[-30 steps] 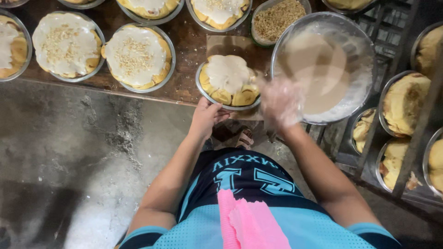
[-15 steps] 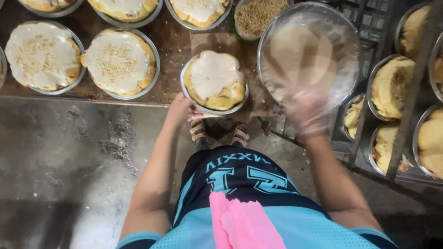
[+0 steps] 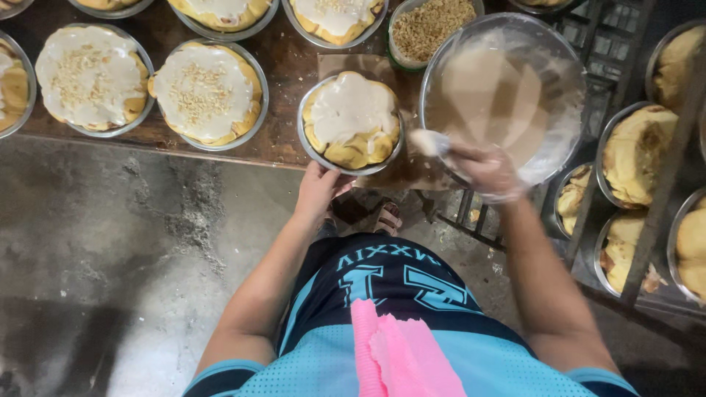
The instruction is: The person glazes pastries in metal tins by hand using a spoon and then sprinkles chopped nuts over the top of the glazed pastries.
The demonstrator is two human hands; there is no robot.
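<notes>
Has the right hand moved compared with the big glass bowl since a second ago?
Yes. The right hand was over the left rim of the glass bowl; now it sits lower, at the bowl's near edge, closer to the person.

Seven round foil pans show on the wooden bench (image 3: 287,70): three iced pans in the near row, at 9 o'clock (image 3: 92,77), 10 o'clock (image 3: 208,92) and the centre (image 3: 351,121), plus four cut off by the edges. One tub of crumbs (image 3: 430,26) sits at 12 o'clock. One large clear mixing bowl (image 3: 507,92) of glaze stands at 2 o'clock. Six un-iced pans fill the metal rack (image 3: 665,184) at 3 o'clock. Two hands show, left hand (image 3: 320,191) and gloved right hand (image 3: 482,169). One pink cloth (image 3: 401,353) hangs at 6 o'clock.
</notes>
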